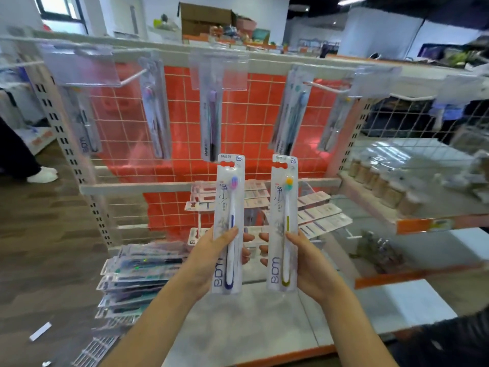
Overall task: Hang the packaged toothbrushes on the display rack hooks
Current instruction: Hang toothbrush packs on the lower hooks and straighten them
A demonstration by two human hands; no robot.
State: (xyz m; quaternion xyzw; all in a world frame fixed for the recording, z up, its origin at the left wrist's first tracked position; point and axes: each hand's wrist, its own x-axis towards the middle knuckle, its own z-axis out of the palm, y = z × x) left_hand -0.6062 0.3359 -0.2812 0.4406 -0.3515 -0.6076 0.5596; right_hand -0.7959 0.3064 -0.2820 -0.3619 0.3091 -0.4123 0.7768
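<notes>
Toothbrush packs: the left hand (209, 263) grips the purple pack (229, 223) and the right hand (307, 260) the yellow pack (283, 223), both upright below the rack hooks (321, 87). They look light, stiff, slick; hold low, keeping the top hang-holes free.

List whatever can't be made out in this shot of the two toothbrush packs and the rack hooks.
- Head view: the fingers of the left hand and right hand are mostly hidden behind the purple toothbrush pack and the yellow toothbrush pack.
- Hanging packs on the rack are motion-blurred; their print is unreadable.
- Hook tips sit behind clear label holders.
- The stack of packs: count unclear.
</notes>
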